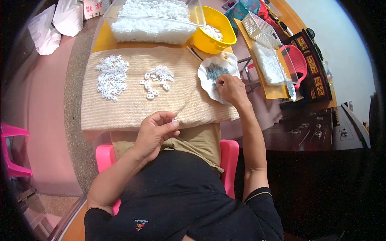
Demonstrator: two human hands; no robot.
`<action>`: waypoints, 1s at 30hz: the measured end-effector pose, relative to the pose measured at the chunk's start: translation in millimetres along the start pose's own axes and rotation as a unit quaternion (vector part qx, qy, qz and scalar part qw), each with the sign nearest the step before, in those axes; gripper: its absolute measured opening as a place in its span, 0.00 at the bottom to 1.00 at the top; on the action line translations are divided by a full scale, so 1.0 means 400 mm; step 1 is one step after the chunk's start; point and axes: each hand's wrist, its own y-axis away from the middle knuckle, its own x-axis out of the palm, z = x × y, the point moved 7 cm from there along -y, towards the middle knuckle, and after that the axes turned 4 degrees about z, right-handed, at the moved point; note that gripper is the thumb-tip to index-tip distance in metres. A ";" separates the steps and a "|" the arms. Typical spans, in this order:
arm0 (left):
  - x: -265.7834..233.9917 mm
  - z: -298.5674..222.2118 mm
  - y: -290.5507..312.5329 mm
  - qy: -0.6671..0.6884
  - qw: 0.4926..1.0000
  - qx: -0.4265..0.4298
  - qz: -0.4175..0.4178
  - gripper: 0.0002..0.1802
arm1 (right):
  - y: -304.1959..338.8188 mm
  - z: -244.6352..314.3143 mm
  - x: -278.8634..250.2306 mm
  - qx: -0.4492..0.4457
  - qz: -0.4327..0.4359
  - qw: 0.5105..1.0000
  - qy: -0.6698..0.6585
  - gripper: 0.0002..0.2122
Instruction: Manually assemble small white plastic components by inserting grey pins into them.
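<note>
Between the thumb and fingers of my left hand (159, 130) is a small white plastic piece (174, 120), held over the near edge of a cream ribbed towel (132, 114). My right hand (232, 89) reaches into a white scalloped dish (206, 85), its fingertips pinched at a heap of small grey metal parts (216, 70); whether they grip one is hidden. On the towel lie a large pile of white plastic pieces (111, 78) at the left and a smaller, looser group of white two-holed pieces (160, 75) in the middle.
A clear bin (155, 24) heaped with white pieces stands at the back, beside a yellow basin (223, 38). A thin dark stick (194, 54) lies near the dish. Rightward, another clear container (269, 66) rests on a wooden board. White bags (68, 18) sit at far left.
</note>
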 end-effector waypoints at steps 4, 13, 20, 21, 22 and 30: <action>-0.001 0.004 -0.001 -0.001 1.000 0.000 -0.003 0.10 | -0.002 0.004 0.008 -0.027 -0.025 0.999 0.015 0.06; 0.001 0.007 0.001 -0.007 1.000 -0.007 -0.003 0.10 | -0.013 0.002 0.011 -0.054 -0.013 0.998 0.011 0.06; 0.001 0.004 0.001 -0.011 1.000 -0.005 -0.006 0.10 | -0.018 0.011 0.003 -0.050 0.034 0.998 0.012 0.08; 0.001 0.004 0.001 -0.012 1.000 -0.006 -0.007 0.10 | -0.013 0.004 0.003 -0.028 0.041 0.999 0.006 0.09; 0.000 0.005 0.001 -0.011 1.000 -0.006 -0.008 0.10 | -0.010 -0.003 0.007 -0.027 0.042 0.999 0.006 0.09; -0.004 0.010 0.000 0.010 1.000 0.003 -0.008 0.10 | 0.049 0.000 -0.024 -0.088 -0.066 0.969 -0.220 0.07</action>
